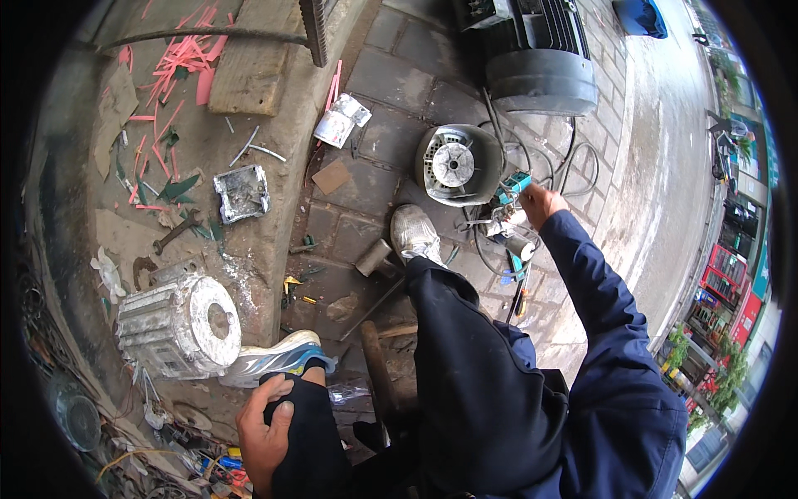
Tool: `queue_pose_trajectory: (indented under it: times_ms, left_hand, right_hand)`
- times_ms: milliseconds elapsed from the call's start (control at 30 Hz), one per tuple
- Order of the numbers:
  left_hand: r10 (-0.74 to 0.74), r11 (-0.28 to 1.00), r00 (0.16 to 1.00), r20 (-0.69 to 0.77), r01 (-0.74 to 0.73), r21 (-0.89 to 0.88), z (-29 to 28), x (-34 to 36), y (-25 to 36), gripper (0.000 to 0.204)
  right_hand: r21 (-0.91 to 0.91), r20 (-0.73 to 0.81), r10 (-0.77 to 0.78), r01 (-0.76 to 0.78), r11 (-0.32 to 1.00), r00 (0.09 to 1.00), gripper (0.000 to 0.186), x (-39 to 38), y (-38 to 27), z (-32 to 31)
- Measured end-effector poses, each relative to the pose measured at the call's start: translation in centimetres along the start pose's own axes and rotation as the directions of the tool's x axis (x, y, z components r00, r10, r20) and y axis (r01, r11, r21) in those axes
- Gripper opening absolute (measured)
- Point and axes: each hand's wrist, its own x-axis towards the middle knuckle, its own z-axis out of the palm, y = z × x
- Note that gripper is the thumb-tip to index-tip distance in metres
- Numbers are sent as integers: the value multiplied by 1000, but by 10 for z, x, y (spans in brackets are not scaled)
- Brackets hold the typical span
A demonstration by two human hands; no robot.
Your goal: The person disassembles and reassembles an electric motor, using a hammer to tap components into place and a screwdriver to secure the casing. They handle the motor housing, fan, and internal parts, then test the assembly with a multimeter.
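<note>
- Step in hand: the right hand (pixel 539 202) reaches out to a teal-and-grey power tool (pixel 514 190) lying amid black cables (pixel 573 158) on the paving; judged to be the picking-up or positioning of the tool, not yet work with it.
- Grip, right: fingers curled over the tool's near end, closed on it as far as can be seen; the fingertips are hidden behind the tool.
- Grip, left: palm flat and fingers spread on the left knee (pixel 303 432), holding nothing.
- Place of the tool: at the right grip itself; just left of it lies a round motor housing (pixel 457 165) with its open face up; below the grip, a small grey cylinder (pixel 522 246) and more cable.
- Next move, by judgement: calls for a firm hold and keeping the cables out from under the tool.
- Pose: right arm in a dark blue sleeve stretched nearly straight, forward and outward; left arm bent close to the body; right shoe (pixel 413 233) planted near the housing, left shoe (pixel 274 358) beside a ribbed metal drum (pixel 179 324).
</note>
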Motion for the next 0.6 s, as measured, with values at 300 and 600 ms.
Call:
queue_pose_trajectory:
  times_ms: [300,600]
  left_hand:
    - [17,1000,1000,-9,-17,0,-1,3,1,35]
    - [36,999,999,-10,-36,3,-1,3,0,35]
  right_hand:
    - [257,-102,-276,294,921,956,19,63,-71,-8]
    - [-68,93,-357,364,929,929,89,81,-98,32]
